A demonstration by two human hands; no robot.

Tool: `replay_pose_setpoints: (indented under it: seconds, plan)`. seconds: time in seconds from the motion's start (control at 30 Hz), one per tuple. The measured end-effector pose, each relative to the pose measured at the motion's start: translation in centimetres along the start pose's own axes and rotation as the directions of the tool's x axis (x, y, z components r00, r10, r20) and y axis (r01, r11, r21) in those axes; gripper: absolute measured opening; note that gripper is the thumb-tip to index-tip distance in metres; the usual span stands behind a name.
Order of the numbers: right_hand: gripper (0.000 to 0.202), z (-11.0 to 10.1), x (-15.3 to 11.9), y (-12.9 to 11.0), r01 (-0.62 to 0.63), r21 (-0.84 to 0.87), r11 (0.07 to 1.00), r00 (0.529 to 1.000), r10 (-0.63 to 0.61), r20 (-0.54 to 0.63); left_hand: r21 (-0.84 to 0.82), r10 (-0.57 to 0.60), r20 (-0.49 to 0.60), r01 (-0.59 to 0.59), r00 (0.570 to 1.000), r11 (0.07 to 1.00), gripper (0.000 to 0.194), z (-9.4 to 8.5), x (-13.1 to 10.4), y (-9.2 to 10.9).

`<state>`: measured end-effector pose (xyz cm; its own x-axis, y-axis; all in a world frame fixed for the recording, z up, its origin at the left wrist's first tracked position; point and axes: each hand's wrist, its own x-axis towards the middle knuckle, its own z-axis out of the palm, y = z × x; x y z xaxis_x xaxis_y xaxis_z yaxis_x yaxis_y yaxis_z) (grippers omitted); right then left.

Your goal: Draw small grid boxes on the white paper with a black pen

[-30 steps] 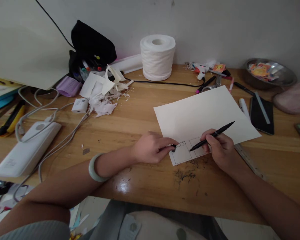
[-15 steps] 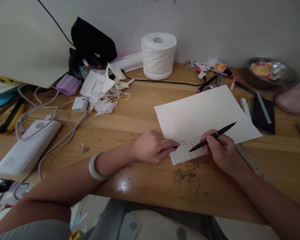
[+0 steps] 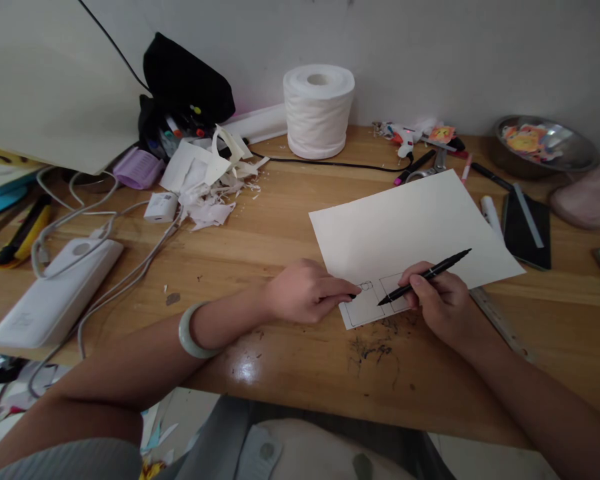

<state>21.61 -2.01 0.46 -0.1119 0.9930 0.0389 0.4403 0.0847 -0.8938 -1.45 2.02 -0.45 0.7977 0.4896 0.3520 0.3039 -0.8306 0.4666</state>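
Observation:
A sheet of white paper (image 3: 405,227) lies at a slant on the wooden table, with thin black outlines of boxes and a small shape drawn along its near edge. My right hand (image 3: 437,300) grips a black marker pen (image 3: 425,277), its tip pointing down-left at the paper near the outlines; whether it touches is too fine to tell. My left hand (image 3: 310,293) rests over the sheet's near left corner. Between its thumb and forefinger is a small black pen cap (image 3: 351,296), mostly covered by the fingers.
Paper scraps (image 3: 207,190) lie beside a black pencil case (image 3: 185,87). At the back stand a toilet roll (image 3: 317,113), a glue gun (image 3: 404,139) and a metal bowl (image 3: 570,150). A white power bank (image 3: 55,293) with cables sits left. A ruler (image 3: 503,323) lies by my right wrist.
The marker pen's tip has shifted very slightly left and down with my right hand. My left hand stays in place.

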Motion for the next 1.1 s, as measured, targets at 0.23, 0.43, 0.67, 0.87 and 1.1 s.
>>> replay_pose_setpoints:
  seconds: [0.23,0.43,0.67,0.87,1.1]
  plan:
    - [0.015,-0.1,-0.8,0.2,0.136,-0.099,0.986,0.991,-0.134,0.024,-0.011,-0.005,0.012,0.005,1.000,1.000,0.022,-0.2,0.1,0.1]
    - [0.018,0.9,-1.3,-0.3,0.583,-0.127,0.802,0.806,-0.552,0.215,0.019,0.031,-0.001,-0.031,1.000,0.999,0.022,-0.2,0.1,0.0]
    - [0.022,1.9,-0.9,0.0,0.777,-0.160,0.609,0.622,-0.702,0.346,0.045,0.055,-0.036,-0.053,0.998,0.998,0.020,-0.2,0.2,-0.1]
    - [0.019,2.1,-1.0,-0.3,0.834,-0.242,0.496,0.551,-0.730,0.405,0.036,0.056,-0.021,-0.055,0.998,0.998,0.020,-0.3,0.3,0.0]
    - [0.019,2.1,-0.9,0.2,0.875,-0.296,0.384,0.482,-0.751,0.451,0.025,0.046,-0.017,-0.046,0.999,0.999,0.020,-0.2,0.2,-0.2]
